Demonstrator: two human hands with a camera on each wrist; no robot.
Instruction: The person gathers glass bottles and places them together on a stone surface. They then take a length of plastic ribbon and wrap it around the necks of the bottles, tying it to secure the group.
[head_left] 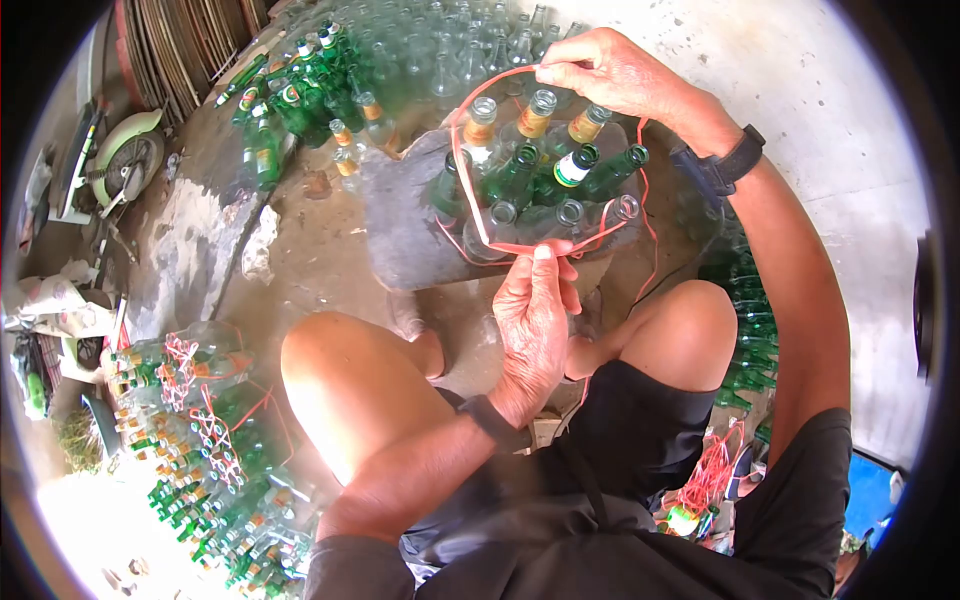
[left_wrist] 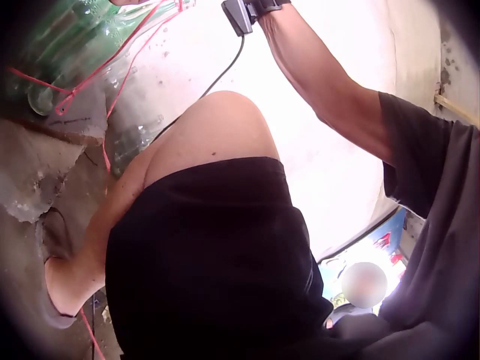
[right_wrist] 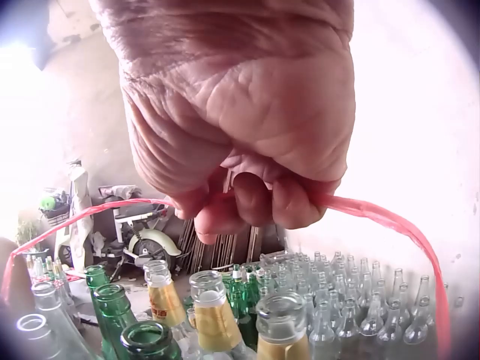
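Observation:
A cluster of green and clear glass bottles point(head_left: 572, 168) stands upright on a low grey board point(head_left: 400, 215). Pink plastic twine point(head_left: 463, 165) loops up and around the near and left sides of the cluster. My left hand point(head_left: 535, 315) pinches the twine at the near edge, thumb on top. Raised over the far side, my right hand point(head_left: 625, 85) grips the same twine. In the right wrist view, curled fingers point(right_wrist: 255, 199) hold the twine, which hangs down to both sides above the bottle necks. The left wrist view shows twine point(left_wrist: 67, 101) beside bottle bases; my left hand is out of it.
Many clear bottles point(head_left: 480, 45) stand behind, with green bottles point(head_left: 300, 95) at far left. Tied bottle bundles point(head_left: 200, 440) lie at lower left. More green bottles point(head_left: 750, 310) lie along the right wall. A tangle of pink twine point(head_left: 712, 470) sits beside the right thigh.

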